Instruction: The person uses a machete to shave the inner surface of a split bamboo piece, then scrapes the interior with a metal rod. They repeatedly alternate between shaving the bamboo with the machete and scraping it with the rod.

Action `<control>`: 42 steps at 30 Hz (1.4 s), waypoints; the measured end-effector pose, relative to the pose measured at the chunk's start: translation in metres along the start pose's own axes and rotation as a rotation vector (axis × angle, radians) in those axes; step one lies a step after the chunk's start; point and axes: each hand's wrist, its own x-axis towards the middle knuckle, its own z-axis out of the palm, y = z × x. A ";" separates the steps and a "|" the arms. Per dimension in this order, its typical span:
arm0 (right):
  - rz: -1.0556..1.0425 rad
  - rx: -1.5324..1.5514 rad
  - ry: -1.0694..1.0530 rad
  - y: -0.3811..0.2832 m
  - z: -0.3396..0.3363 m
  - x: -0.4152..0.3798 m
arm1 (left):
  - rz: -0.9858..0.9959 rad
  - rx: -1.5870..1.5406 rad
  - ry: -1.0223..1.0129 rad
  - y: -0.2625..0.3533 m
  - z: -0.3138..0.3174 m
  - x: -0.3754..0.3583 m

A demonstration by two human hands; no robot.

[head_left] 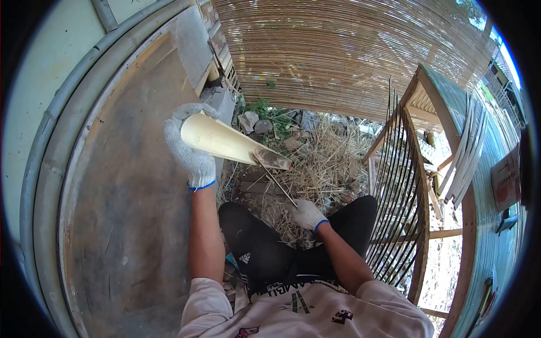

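Note:
A pale, trough-shaped half of a bamboo stem (225, 139) slants from upper left down to the right, its hollow side facing up. My left hand (190, 145), in a grey knitted glove, is closed around its wide near end. My right hand (307, 214), also gloved, grips a long thin tool (279, 185) low in front of my right knee. The tool's far tip meets the inside of the bamboo near its narrow, darker end. Whether the tip is a blade I cannot tell.
A worn brown board (129, 186) stands at the left. Straw (321, 163) and stones (248, 121) cover the ground ahead. At the right is a wooden frame with thin upright slats (394, 197). A bamboo screen (338, 50) hangs behind.

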 end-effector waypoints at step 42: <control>-0.016 -0.034 -0.042 0.004 0.013 0.011 | -0.198 -0.267 -0.075 0.012 -0.039 0.006</control>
